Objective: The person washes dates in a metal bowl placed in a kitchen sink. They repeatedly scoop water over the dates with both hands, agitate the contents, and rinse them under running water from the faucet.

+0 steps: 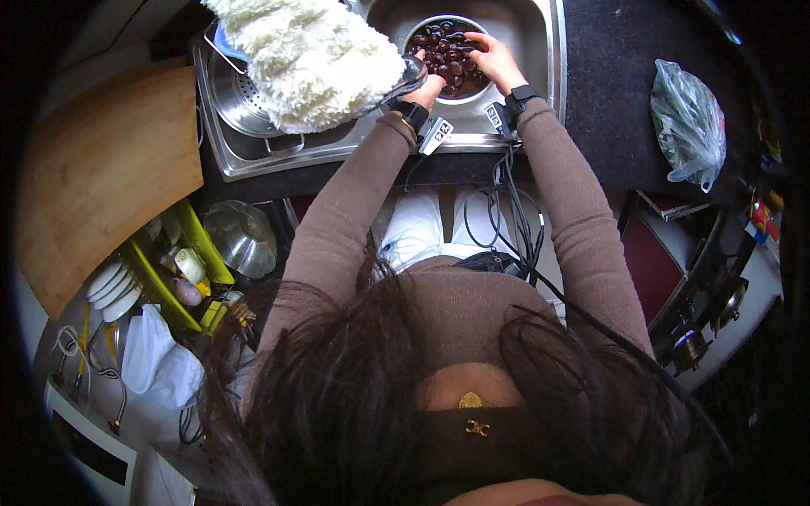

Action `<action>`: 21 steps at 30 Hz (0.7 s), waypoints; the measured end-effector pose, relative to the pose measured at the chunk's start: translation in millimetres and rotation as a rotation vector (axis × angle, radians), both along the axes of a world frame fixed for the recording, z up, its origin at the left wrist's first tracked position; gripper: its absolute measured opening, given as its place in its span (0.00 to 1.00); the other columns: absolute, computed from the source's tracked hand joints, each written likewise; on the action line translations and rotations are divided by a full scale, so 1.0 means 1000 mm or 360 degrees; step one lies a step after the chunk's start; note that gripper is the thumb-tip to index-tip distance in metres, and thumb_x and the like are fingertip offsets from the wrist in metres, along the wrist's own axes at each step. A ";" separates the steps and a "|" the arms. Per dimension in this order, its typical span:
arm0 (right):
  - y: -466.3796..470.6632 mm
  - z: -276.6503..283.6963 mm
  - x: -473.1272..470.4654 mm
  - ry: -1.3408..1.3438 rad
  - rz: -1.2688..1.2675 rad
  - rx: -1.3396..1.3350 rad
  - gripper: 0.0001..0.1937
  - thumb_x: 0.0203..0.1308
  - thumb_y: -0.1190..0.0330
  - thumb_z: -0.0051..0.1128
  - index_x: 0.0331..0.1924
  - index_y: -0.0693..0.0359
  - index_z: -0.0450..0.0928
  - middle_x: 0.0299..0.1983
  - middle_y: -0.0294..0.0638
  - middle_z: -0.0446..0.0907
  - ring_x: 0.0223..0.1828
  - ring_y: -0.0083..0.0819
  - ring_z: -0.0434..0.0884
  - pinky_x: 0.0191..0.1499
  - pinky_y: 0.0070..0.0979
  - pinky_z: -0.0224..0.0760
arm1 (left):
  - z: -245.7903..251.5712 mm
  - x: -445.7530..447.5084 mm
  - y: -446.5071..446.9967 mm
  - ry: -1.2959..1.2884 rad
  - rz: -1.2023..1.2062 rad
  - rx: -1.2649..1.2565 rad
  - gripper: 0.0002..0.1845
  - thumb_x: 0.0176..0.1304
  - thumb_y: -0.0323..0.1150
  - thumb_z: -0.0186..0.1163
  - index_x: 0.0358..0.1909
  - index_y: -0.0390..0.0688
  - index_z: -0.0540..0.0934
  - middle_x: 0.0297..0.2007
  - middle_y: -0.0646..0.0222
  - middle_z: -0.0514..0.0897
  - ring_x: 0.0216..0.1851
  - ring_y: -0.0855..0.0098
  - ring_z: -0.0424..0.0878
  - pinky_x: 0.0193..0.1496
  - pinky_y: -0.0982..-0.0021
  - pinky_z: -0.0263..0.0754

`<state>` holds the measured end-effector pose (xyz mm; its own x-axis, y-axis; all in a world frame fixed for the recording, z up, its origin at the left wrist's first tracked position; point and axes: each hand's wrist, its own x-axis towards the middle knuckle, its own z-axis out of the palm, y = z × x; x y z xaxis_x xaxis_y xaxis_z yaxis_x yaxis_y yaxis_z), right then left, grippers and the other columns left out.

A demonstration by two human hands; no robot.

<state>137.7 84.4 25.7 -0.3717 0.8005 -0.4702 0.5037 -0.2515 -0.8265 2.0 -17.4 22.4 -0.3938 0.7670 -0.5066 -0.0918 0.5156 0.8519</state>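
A round metal bowl (465, 98) stands in the stainless-steel sink basin (525, 25). Dark red round fruits (448, 54), grapes or cherries, lie in water inside it. From the bowl's right side my right hand (498, 64) reaches over the rim, thumb and fingers apart, fingertips at the fruits. My left hand (427, 90) is at the bowl's lower left edge. A dark tap spout (411, 74) covers part of it, so its grip is hidden. Each wrist wears a black strap with a small cabled device.
White fluffy cloth (316, 63) hangs over the left basin and tap. A perforated metal steamer (243, 101) sits beneath it. On the dark countertop (607, 95) to the right lies a plastic bag of greens (690, 123). A wooden board (114, 177) is at far left. Black cables (516, 215) hang before my body.
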 end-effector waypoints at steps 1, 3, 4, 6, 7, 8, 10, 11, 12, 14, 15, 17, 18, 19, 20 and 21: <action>0.004 -0.005 -0.002 -0.0040 0.0057 0.0149 0.24 0.52 0.76 0.51 0.56 0.58 0.72 0.50 0.46 0.77 0.51 0.33 0.76 0.55 0.24 0.66 | -0.003 -0.001 0.000 0.0023 -0.0018 -0.0063 0.48 0.36 0.17 0.58 0.67 0.42 0.55 0.53 0.53 0.69 0.47 0.61 0.74 0.45 0.68 0.74; 0.011 -0.018 -0.007 -0.0174 0.0153 0.0374 0.24 0.51 0.75 0.52 0.56 0.59 0.71 0.51 0.49 0.77 0.53 0.36 0.75 0.58 0.26 0.65 | -0.010 -0.004 0.002 0.0050 -0.0027 -0.0176 0.49 0.36 0.17 0.57 0.68 0.43 0.53 0.51 0.52 0.71 0.43 0.62 0.76 0.41 0.68 0.74; 0.016 -0.024 -0.010 -0.0196 0.0238 0.0296 0.29 0.48 0.73 0.57 0.59 0.59 0.67 0.53 0.51 0.74 0.56 0.40 0.73 0.60 0.28 0.62 | -0.015 -0.006 0.007 -0.0009 0.0006 -0.0195 0.50 0.36 0.17 0.57 0.68 0.44 0.51 0.50 0.53 0.71 0.38 0.63 0.76 0.35 0.69 0.73; 0.018 -0.036 -0.020 -0.0272 0.0377 0.0369 0.33 0.43 0.72 0.59 0.61 0.56 0.65 0.56 0.51 0.72 0.57 0.43 0.72 0.61 0.30 0.62 | -0.023 -0.008 0.017 0.0256 -0.0046 -0.0189 0.52 0.35 0.17 0.56 0.69 0.47 0.49 0.48 0.54 0.73 0.30 0.66 0.76 0.24 0.70 0.71; 0.020 -0.042 -0.024 -0.0351 0.0464 0.0366 0.36 0.41 0.71 0.59 0.62 0.55 0.64 0.57 0.51 0.71 0.58 0.44 0.71 0.62 0.32 0.62 | -0.026 -0.010 0.022 0.0274 -0.0057 -0.0303 0.52 0.36 0.18 0.58 0.69 0.52 0.49 0.50 0.55 0.72 0.35 0.63 0.76 0.27 0.66 0.73; 0.024 -0.046 -0.026 -0.0359 0.0535 0.0257 0.42 0.38 0.70 0.64 0.64 0.53 0.59 0.60 0.51 0.66 0.60 0.44 0.68 0.63 0.33 0.60 | -0.028 -0.011 0.027 0.0290 -0.0072 -0.0418 0.53 0.37 0.19 0.59 0.69 0.56 0.49 0.51 0.56 0.71 0.39 0.61 0.75 0.30 0.62 0.74; 0.026 -0.051 -0.026 -0.0367 0.0570 0.0189 0.44 0.37 0.68 0.67 0.65 0.51 0.58 0.61 0.50 0.65 0.61 0.43 0.68 0.64 0.34 0.59 | -0.029 -0.011 0.036 0.0261 -0.0054 -0.0526 0.53 0.38 0.20 0.61 0.69 0.61 0.50 0.55 0.57 0.68 0.50 0.55 0.72 0.39 0.53 0.75; 0.025 -0.053 -0.026 -0.0385 0.0596 0.0135 0.44 0.37 0.67 0.68 0.65 0.51 0.57 0.61 0.50 0.65 0.61 0.43 0.67 0.64 0.34 0.58 | -0.029 -0.010 0.039 0.0215 -0.0020 -0.0529 0.52 0.38 0.21 0.61 0.69 0.62 0.50 0.58 0.57 0.66 0.55 0.53 0.69 0.44 0.48 0.74; 0.026 -0.053 -0.026 -0.0329 0.0618 0.0053 0.47 0.36 0.64 0.72 0.66 0.49 0.56 0.62 0.49 0.64 0.63 0.45 0.65 0.65 0.37 0.57 | -0.028 -0.012 0.041 0.0206 -0.0066 -0.0539 0.52 0.38 0.21 0.61 0.68 0.61 0.51 0.60 0.56 0.63 0.57 0.52 0.67 0.48 0.49 0.72; 0.023 -0.052 -0.024 -0.0505 0.0705 0.0061 0.48 0.36 0.63 0.72 0.66 0.49 0.56 0.63 0.48 0.63 0.63 0.47 0.63 0.65 0.39 0.56 | -0.027 -0.011 0.043 0.0223 -0.0137 -0.0582 0.50 0.36 0.20 0.61 0.67 0.60 0.55 0.63 0.54 0.57 0.60 0.50 0.62 0.54 0.53 0.70; 0.022 -0.051 -0.024 -0.0564 0.0760 0.0068 0.48 0.36 0.63 0.73 0.66 0.49 0.56 0.64 0.47 0.62 0.63 0.49 0.63 0.65 0.39 0.56 | -0.028 -0.011 0.043 0.0202 -0.0149 -0.0591 0.50 0.36 0.20 0.61 0.67 0.59 0.56 0.62 0.53 0.58 0.60 0.50 0.63 0.55 0.54 0.70; 0.020 -0.049 -0.023 -0.0526 0.0757 0.0089 0.46 0.35 0.64 0.73 0.65 0.46 0.58 0.63 0.46 0.62 0.63 0.51 0.62 0.65 0.41 0.56 | -0.032 -0.011 0.042 0.0249 -0.0154 -0.0647 0.49 0.36 0.20 0.61 0.66 0.57 0.58 0.61 0.52 0.60 0.60 0.51 0.63 0.56 0.57 0.69; 0.019 -0.048 -0.022 -0.0462 0.0767 0.0096 0.46 0.35 0.64 0.73 0.64 0.45 0.59 0.62 0.46 0.63 0.63 0.50 0.62 0.64 0.41 0.56 | -0.036 -0.010 0.042 0.0314 -0.0164 -0.0638 0.47 0.35 0.20 0.61 0.65 0.53 0.60 0.58 0.53 0.65 0.57 0.52 0.67 0.57 0.56 0.68; 0.018 -0.046 -0.022 -0.0428 0.0786 0.0070 0.45 0.35 0.65 0.73 0.63 0.44 0.60 0.62 0.46 0.64 0.63 0.50 0.62 0.64 0.41 0.56 | -0.040 -0.012 0.041 0.0289 -0.0198 -0.0573 0.46 0.35 0.19 0.61 0.64 0.51 0.60 0.56 0.54 0.67 0.57 0.53 0.67 0.57 0.57 0.68; 0.016 -0.044 -0.020 -0.0387 0.0753 0.0143 0.43 0.34 0.68 0.73 0.61 0.44 0.63 0.60 0.46 0.66 0.62 0.48 0.64 0.63 0.40 0.58 | -0.045 -0.016 0.040 0.0276 -0.0233 -0.0489 0.45 0.35 0.18 0.61 0.63 0.50 0.61 0.55 0.55 0.68 0.56 0.54 0.68 0.57 0.57 0.68; 0.016 -0.042 -0.020 -0.0342 0.0762 0.0158 0.42 0.33 0.69 0.73 0.60 0.44 0.64 0.59 0.46 0.66 0.61 0.48 0.65 0.63 0.39 0.59 | -0.049 -0.019 0.039 0.0284 -0.0256 -0.0430 0.44 0.35 0.17 0.60 0.62 0.48 0.62 0.54 0.55 0.70 0.55 0.55 0.69 0.56 0.58 0.68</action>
<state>118.0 100.4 -16.1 -0.6097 0.6096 -0.5066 0.7036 0.1220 -0.7000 -16.7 21.3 -26.9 -0.3796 0.6740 -0.6337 0.1470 0.7202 0.6780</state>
